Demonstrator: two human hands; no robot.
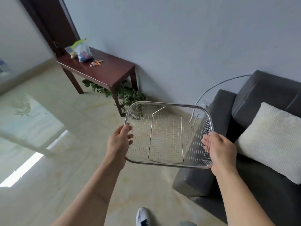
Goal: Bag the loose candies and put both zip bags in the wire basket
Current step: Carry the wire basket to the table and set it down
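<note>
- Nearest to me, at the bottom edge, the toe of my white shoe (143, 216) stands on the pale glossy floor (68, 168).
- My two bare forearms reach up and forward from the near edge.
- My left hand (118, 142) grips the left rim of the wire basket (167, 134): thumb on top of the rim, fingers (130, 137) curled under and showing through the mesh.
- My right hand (219, 147) clamps the right rim the same way, its fingers (205, 141) wrapped against the mesh side.
- The basket is a shallow, rounded rectangle of silver mesh, held in the air over the floor, tilted so that its inside faces me; it holds nothing, and its folding wire handles lie flat against the bottom.
- To the right, just beside the basket, stands a dark grey sofa (260, 160) with a cream cushion (270, 141) leaning on its seat.
- Beyond the basket, a white cable (216, 86) curves along the wall, and green leaves (128, 95) spread on the floor.
- Far left, against the wall, stands the dark wooden desk (107, 74), well apart from the basket.
- On the desk's far end, a clear zip bag with a green seal (83, 52) stands upright with coloured candies inside; a second zip bag (71, 52) with pale contents sits just left of it, touching.
- The loose candies (96, 63) lie in a small cluster on the desk just right of the bags.
</note>
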